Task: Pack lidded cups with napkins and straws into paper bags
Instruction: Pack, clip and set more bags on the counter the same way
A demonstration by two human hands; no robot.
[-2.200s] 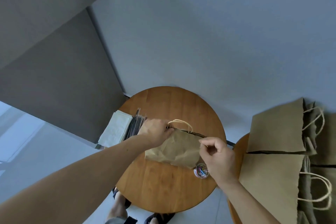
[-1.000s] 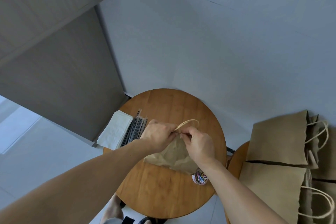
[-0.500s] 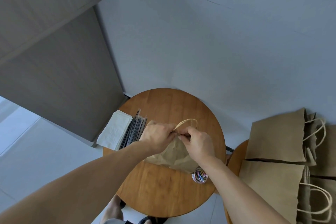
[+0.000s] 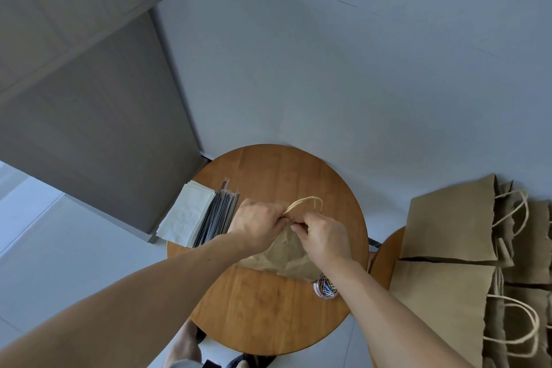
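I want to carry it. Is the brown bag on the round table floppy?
Probably floppy: the paper bag looks creased where the left hand and right hand pinch its top. Its looped handles stand arched, so likely stiffer.

Round wooden bench (image 4: 268, 176): one crumpled brown paper bag (image 4: 283, 254) on it, its top edge pinched between the left grip (image 4: 257, 225) and right grip (image 4: 324, 237), with the twine handle (image 4: 304, 202) looping just beyond the fingers. On the bench's left side are white napkins (image 4: 186, 215) touching dark wrapped straws (image 4: 216, 218), and a jar of coloured paper clips (image 4: 325, 288) stands just beside the bag. To the right, flat spare bags (image 4: 448, 224) with handles are piled on a second bench (image 4: 385, 251).
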